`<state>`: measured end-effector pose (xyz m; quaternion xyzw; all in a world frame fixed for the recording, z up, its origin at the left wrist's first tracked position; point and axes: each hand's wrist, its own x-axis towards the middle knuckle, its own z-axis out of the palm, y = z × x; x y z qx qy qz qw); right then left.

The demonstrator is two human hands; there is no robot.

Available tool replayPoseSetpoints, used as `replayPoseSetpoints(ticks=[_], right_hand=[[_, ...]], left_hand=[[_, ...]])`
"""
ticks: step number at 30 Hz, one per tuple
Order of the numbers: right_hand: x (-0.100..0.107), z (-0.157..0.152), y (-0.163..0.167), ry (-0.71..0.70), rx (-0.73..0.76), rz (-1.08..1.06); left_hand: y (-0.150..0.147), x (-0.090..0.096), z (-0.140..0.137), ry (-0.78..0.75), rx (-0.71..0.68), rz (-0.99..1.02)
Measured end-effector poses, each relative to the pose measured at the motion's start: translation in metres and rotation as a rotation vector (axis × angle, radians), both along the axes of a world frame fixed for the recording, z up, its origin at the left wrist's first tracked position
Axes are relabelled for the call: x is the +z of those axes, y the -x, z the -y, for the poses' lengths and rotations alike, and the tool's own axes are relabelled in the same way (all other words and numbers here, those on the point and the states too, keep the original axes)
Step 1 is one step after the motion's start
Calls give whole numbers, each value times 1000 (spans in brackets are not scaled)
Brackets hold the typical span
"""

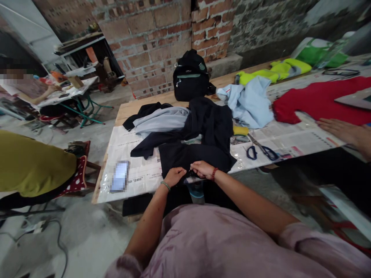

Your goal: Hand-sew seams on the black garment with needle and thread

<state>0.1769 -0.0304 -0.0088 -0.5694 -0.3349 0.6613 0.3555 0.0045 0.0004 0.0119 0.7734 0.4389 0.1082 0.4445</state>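
A black garment point(210, 119) lies bunched on the newspaper-covered table, its near edge reaching the table's front. My left hand point(174, 176) is closed on that edge, thumb and fingertips pinched together. Just to its right, my right hand point(203, 169) is closed in a pinch over the same cloth. A tiny pale tip shows at its fingertips, too small to name. Grey cloth point(164, 119) lies among the dark folds. Scissors with dark blue handles point(262, 151) rest to the right, beside a yellow item point(240, 130).
A phone point(119, 176) lies at the table's left corner. Behind the garment stands a black backpack point(191, 77). Light blue cloth point(252, 102), a neon yellow garment point(274, 71) and red cloth point(324, 98) lie rightward. Another person's hand point(342, 131) rests by the red cloth.
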Motion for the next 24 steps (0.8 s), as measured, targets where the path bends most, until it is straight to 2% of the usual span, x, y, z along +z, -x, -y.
replayPoseSetpoints(ticks=[8, 12, 24], right_hand=[[3, -4, 2, 46, 23, 28], [4, -5, 3, 45, 93, 48], [2, -7, 0, 47, 180, 50]], left_hand=[[3, 1, 0, 80, -13, 52], [4, 3, 0, 101, -32, 69], [6, 2, -1, 65, -89, 74]])
